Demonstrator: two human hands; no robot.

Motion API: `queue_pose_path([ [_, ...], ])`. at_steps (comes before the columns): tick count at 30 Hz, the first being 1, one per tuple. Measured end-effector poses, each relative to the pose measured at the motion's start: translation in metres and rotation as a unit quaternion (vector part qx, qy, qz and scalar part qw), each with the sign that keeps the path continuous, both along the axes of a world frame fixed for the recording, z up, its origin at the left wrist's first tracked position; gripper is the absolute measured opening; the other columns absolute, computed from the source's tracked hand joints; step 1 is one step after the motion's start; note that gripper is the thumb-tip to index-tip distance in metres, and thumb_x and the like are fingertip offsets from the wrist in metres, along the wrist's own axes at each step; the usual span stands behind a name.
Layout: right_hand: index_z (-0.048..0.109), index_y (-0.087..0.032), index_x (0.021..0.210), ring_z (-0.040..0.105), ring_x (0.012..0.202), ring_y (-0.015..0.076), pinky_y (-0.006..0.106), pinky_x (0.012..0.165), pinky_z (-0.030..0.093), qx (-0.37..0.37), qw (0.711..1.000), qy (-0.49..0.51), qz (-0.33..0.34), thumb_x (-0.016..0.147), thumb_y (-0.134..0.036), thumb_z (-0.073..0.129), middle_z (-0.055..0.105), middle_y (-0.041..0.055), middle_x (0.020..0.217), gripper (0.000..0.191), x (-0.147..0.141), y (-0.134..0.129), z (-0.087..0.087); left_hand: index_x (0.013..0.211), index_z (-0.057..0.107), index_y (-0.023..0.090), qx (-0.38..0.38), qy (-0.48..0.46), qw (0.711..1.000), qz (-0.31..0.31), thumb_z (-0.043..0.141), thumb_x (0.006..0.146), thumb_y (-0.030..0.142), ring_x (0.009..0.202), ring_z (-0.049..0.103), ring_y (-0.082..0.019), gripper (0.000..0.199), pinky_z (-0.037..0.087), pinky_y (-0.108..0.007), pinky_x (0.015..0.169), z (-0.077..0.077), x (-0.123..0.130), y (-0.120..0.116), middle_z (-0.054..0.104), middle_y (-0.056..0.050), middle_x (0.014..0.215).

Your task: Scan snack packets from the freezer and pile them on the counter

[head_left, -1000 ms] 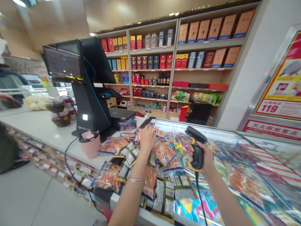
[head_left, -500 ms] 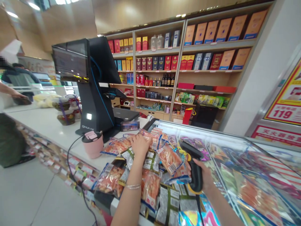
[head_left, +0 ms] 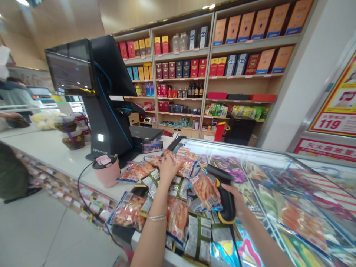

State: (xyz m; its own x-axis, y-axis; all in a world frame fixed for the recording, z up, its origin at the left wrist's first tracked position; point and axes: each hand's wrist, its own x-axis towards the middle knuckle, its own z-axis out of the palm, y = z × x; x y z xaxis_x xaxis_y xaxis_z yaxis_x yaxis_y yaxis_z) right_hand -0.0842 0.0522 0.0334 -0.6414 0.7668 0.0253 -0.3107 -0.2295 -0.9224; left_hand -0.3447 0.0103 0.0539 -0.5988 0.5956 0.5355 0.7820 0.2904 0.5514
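Observation:
My left hand (head_left: 168, 168) lies with its fingers spread on a bag of orange-red snacks (head_left: 187, 166), at the back of a heap of packets. My right hand (head_left: 238, 202) is wrapped around the handle of a black and yellow barcode scanner (head_left: 227, 204), its head tilted toward the upper left. Against the scanner's left side leans another clear bag of orange-red snacks (head_left: 205, 190); whether my right fingers also grip it, I cannot tell. Silver and green packets (head_left: 198, 237) and more orange-red bags (head_left: 178, 218) lie below and between my forearms.
Left of the heap stands a pink cup (head_left: 106, 172) on the white counter (head_left: 52, 146), with a black checkout terminal (head_left: 108, 122) behind it. A glass-topped case (head_left: 278, 159) with packets extends to the right. Shelves of boxes (head_left: 183, 70) line the back. Another person's hand (head_left: 8, 115) shows at far left.
My left fingers have spread wider on the bag. The scanner and the bag beside it have drawn closer together, covering the bag's right edge. The whole view has shifted slightly.

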Motion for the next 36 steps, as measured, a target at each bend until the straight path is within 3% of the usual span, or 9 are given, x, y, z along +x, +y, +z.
queue_pose_path([
  [2, 0.057, -0.018, 0.067, 0.050, 0.039, 0.0112, 0.022, 0.037, 0.042, 0.000, 1.000, -0.003, -0.001, 0.063, -0.047, 0.075, 0.056, -0.0005, 0.052, 0.035, -0.001, 0.000, 0.001, 0.097, 0.047, 0.017, 0.031, -0.028, 0.999, -0.032, 0.069, 0.071, 0.051, 0.107, 0.060, -0.032, 0.048, 0.016, -0.060, 0.110, 0.001, -0.001, 0.002, 0.065, -0.010, 0.090],
  [7, 0.058, -0.017, 0.069, 0.049, 0.038, 0.0111, 0.022, 0.037, 0.042, 0.003, 1.000, 0.004, -0.004, 0.062, -0.047, 0.075, 0.056, -0.0007, 0.053, 0.035, -0.002, 0.000, 0.001, 0.107, 0.045, 0.019, 0.180, -0.138, 0.962, -0.154, 0.068, 0.074, 0.039, 0.099, 0.061, -0.021, 0.044, 0.044, -0.041, 0.093, 0.002, -0.006, 0.004, 0.062, -0.010, 0.108],
  [9, 0.058, -0.017, 0.067, 0.049, 0.038, 0.0111, 0.023, 0.037, 0.042, 0.002, 1.000, -0.004, -0.006, 0.062, -0.048, 0.075, 0.057, -0.0002, 0.053, 0.035, -0.002, -0.001, 0.001, 0.109, 0.047, 0.019, 0.210, -0.182, 0.941, -0.196, 0.066, 0.075, 0.037, 0.102, 0.060, -0.020, 0.043, 0.046, -0.037, 0.090, 0.004, -0.007, 0.003, 0.061, -0.010, 0.112],
  [13, 0.057, -0.018, 0.064, 0.050, 0.038, 0.0114, 0.023, 0.038, 0.042, -0.006, 1.000, -0.024, -0.003, 0.062, -0.047, 0.075, 0.058, 0.0007, 0.052, 0.035, -0.001, -0.003, 0.001, 0.109, 0.056, 0.019, 0.211, -0.253, 0.894, -0.302, 0.069, 0.073, 0.034, 0.117, 0.055, -0.022, 0.042, 0.044, -0.036, 0.099, 0.010, -0.003, -0.003, 0.060, -0.009, 0.121],
  [17, 0.056, -0.019, 0.064, 0.051, 0.038, 0.0116, 0.022, 0.038, 0.041, -0.008, 1.000, -0.021, -0.011, 0.061, -0.046, 0.076, 0.058, 0.0002, 0.052, 0.033, -0.001, -0.004, 0.002, 0.117, 0.056, 0.021, 0.203, -0.297, 0.861, -0.359, 0.076, 0.066, 0.033, 0.121, 0.053, -0.024, 0.057, 0.047, -0.035, 0.097, 0.013, 0.003, -0.005, 0.058, -0.010, 0.128],
  [23, 0.057, -0.019, 0.069, 0.052, 0.039, 0.0123, 0.023, 0.038, 0.042, 0.013, 1.000, -0.012, -0.007, 0.063, -0.044, 0.075, 0.059, 0.0001, 0.052, 0.032, -0.002, -0.007, 0.003, 0.130, 0.048, 0.023, 0.204, -0.329, 0.834, -0.393, 0.078, 0.066, 0.030, 0.086, 0.064, -0.015, 0.072, 0.054, -0.031, 0.080, 0.009, 0.010, 0.003, 0.063, -0.008, 0.116],
  [28, 0.054, -0.020, 0.074, 0.052, 0.039, 0.0125, 0.022, 0.038, 0.041, 0.019, 1.000, -0.018, 0.002, 0.063, -0.045, 0.076, 0.060, -0.0004, 0.053, 0.036, -0.003, -0.006, -0.003, 0.132, 0.048, 0.026, 0.203, -0.298, 0.855, -0.373, 0.069, 0.075, 0.030, 0.090, 0.063, -0.014, 0.061, 0.054, -0.032, 0.083, 0.004, 0.015, 0.009, 0.060, -0.008, 0.122],
  [32, 0.053, -0.020, 0.078, 0.053, 0.040, 0.0125, 0.022, 0.039, 0.042, 0.022, 1.000, -0.021, 0.001, 0.066, -0.044, 0.074, 0.060, -0.0011, 0.054, 0.034, -0.003, -0.005, -0.006, 0.120, 0.059, 0.023, 0.174, -0.309, 0.854, -0.380, 0.060, 0.082, 0.036, 0.094, 0.063, -0.018, 0.040, 0.056, -0.034, 0.081, -0.002, 0.016, 0.013, 0.056, -0.008, 0.129],
  [36, 0.054, -0.020, 0.079, 0.052, 0.038, 0.0124, 0.023, 0.038, 0.042, 0.030, 0.999, -0.027, -0.004, 0.064, -0.046, 0.076, 0.060, -0.0016, 0.054, 0.037, -0.004, -0.006, -0.005, 0.119, 0.058, 0.020, 0.198, -0.314, 0.873, -0.318, 0.055, 0.084, 0.038, 0.091, 0.062, -0.018, 0.039, 0.057, -0.031, 0.071, -0.006, 0.012, 0.017, 0.059, -0.009, 0.121],
])
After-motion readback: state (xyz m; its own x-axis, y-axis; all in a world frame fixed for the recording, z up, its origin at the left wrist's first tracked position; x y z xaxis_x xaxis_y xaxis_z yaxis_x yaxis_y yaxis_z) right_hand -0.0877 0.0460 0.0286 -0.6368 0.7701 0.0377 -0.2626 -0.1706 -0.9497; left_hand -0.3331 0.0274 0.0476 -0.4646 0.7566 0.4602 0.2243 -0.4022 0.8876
